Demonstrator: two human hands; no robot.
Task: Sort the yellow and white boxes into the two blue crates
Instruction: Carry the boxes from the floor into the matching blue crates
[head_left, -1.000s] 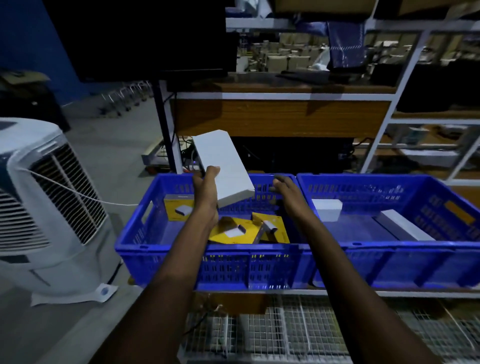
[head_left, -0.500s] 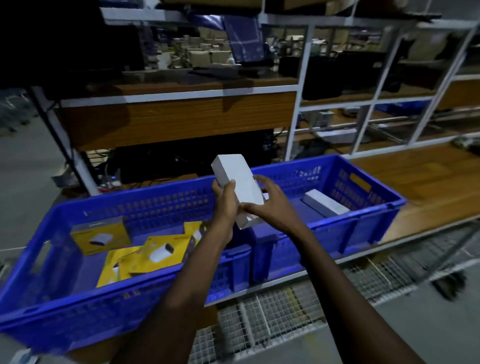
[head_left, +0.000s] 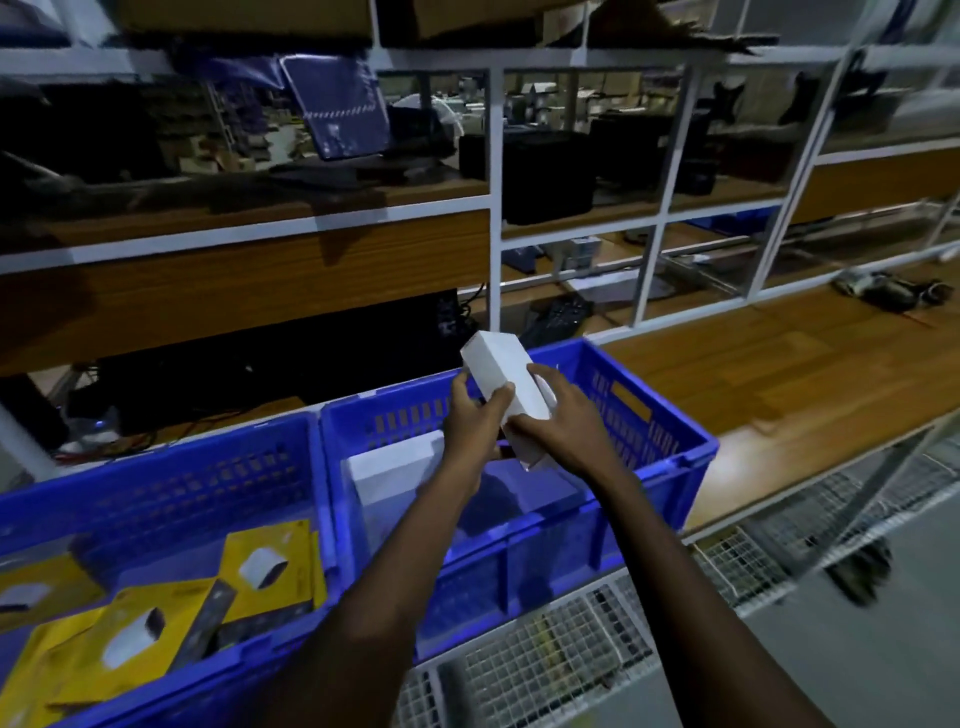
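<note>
A long white box (head_left: 501, 376) is held tilted above the right blue crate (head_left: 670, 457). My left hand (head_left: 475, 415) grips its left side and my right hand (head_left: 563, 423) grips its lower right end. Another white box (head_left: 395, 467) lies inside the right crate, partly hidden by my left forearm. The left blue crate (head_left: 171, 483) holds several yellow boxes (head_left: 270, 566) with white pictures on them.
Both crates sit on a wooden shelf (head_left: 810, 374) that runs on to the right. A white metal rack frame (head_left: 496, 260) stands behind them with dark items on its shelves. Wire mesh (head_left: 561, 660) lies below the shelf's front edge.
The white box has travelled right, from over the left crate to over the right crate. My right hand has joined the left on it. The view has swung to the right.
</note>
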